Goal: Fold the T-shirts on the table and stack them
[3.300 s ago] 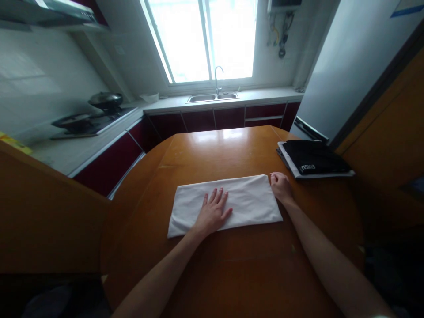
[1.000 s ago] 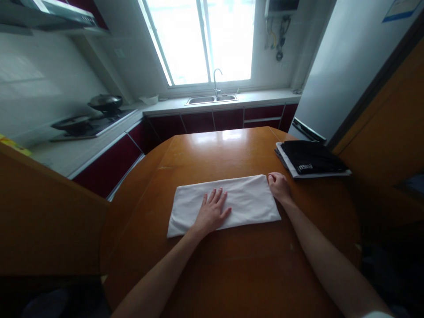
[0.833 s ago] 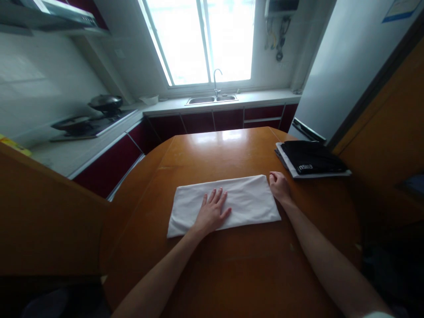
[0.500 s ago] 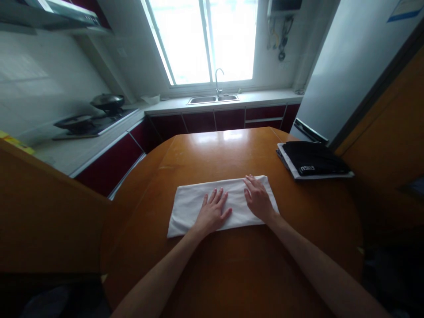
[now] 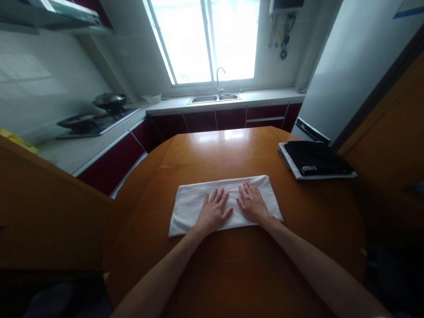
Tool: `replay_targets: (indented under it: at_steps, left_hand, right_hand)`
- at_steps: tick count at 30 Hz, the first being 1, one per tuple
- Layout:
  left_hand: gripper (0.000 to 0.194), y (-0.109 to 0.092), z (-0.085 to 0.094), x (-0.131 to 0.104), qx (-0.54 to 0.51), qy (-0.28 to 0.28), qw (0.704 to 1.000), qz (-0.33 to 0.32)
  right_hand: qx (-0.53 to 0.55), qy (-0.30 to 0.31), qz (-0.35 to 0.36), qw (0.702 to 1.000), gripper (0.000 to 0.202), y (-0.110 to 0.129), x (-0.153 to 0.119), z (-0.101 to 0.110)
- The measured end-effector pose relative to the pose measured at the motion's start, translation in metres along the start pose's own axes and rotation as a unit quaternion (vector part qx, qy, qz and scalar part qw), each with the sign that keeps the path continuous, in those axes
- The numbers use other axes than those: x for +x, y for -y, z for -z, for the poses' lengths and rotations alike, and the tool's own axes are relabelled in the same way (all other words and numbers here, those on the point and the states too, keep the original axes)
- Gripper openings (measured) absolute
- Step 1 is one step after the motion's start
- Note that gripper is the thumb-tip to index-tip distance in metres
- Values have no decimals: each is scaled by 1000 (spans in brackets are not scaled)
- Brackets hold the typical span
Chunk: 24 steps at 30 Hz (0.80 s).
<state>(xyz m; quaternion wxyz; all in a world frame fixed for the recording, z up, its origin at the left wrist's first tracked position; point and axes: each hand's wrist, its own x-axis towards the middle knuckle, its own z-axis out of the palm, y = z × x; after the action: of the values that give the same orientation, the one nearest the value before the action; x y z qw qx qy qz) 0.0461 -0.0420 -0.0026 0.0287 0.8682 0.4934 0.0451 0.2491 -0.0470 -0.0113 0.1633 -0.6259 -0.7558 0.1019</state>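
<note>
White cloth [image 5: 189,208] on the wooden table [image 5: 212,157], folded to a long rectangle, lying flat, near side toward us; slight creases at its left end. We find both hands on it. Left hand [image 5: 214,213]: palm down just left of the cloth's middle, fingers spread wide, thumb out to the right, gripping nothing. Right hand [image 5: 253,205]: palm down on the right half, fingers pointing away from us, apart but less fanned than the left's, also gripping nothing. We see a strip of cloth between the two thumbs; hands not touching.

Beyond the right hand, near the table's right edge, we note a folded stack: black garment [image 5: 319,158] with pale lettering on top, white and grey layers under it. Further off: sink [image 5: 202,100] below the window [image 5: 180,42], wok [image 5: 109,100] and pan [image 5: 77,121] at the hob [image 5: 119,116], fridge [image 5: 347,66] at right.
</note>
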Motion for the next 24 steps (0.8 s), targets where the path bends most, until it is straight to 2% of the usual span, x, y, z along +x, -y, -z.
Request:
replay_targets:
  at_steps: [4, 9, 12, 15, 19, 22, 24]
  left_hand:
    - [62, 13, 7, 6, -33, -8, 999, 28]
    - [59, 54, 12, 6, 5, -41, 985, 167]
    - [60, 70, 11, 3, 22, -44, 978, 202]
    - [61, 64, 11, 4, 27, -68, 979, 193]
    - [61, 35, 12, 7, 17, -90, 990, 105]
    - [62, 17, 9, 7, 6, -49, 998, 42]
    - [64, 11, 6, 6, 8, -15, 1000, 26]
  right_hand:
    - [8, -10, -9, 1000, 67, -2, 1, -4]
    - [13, -17, -3, 1000, 66, -5, 1, -7]
    - [15, -22, -1, 1000, 64, -5, 1, -7]
    - [16, -17, -4, 1000, 64, -5, 2, -6]
    - [22, -17, -5, 1000, 64, -4, 1, -5]
    - [36, -22, -4, 999, 63, -1, 1, -6]
    - [59, -38, 0, 998, 62, -2, 3, -4]
